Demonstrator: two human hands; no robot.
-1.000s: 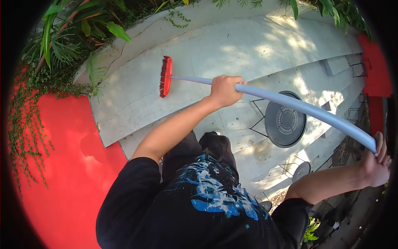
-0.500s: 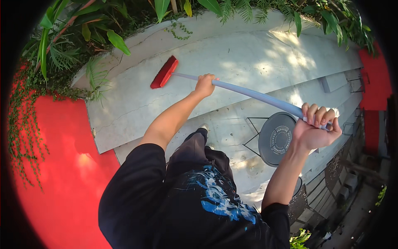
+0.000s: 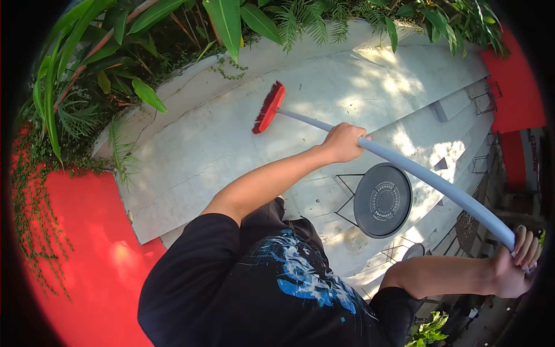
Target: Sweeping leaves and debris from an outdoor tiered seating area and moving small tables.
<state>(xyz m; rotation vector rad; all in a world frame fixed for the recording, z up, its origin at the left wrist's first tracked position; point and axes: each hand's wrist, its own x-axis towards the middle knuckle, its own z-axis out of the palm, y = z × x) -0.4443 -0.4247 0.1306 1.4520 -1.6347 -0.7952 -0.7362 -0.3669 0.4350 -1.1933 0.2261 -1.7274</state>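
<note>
A broom with a long grey-blue handle [image 3: 428, 176] runs slantwise in front of me. Its red head with dark bristles [image 3: 269, 108] is at the far end, over the raised concrete ledge; whether the bristles touch the concrete I cannot tell. My left hand [image 3: 345, 142] is closed round the middle of the handle, knuckles up. Out at the right, my right hand [image 3: 516, 263] grips the handle's near end, its fingers wrapped over the top. Below the handle stands a round dark-grey table [image 3: 364, 202] with a ring of small perforations and thin black legs.
Behind the concrete ledge [image 3: 191, 179] runs a low curved wall [image 3: 173, 95] with leafy plants [image 3: 254, 23] hanging over it. A red surface [image 3: 87, 225] lies at the left, trailed by vines. Another red wall [image 3: 516, 87] rises at the far right.
The broom head has moved right and slightly nearer. Both hands, still on the handle, have shifted right and toward me, the right one farthest, with its elbow now bent outward.
</note>
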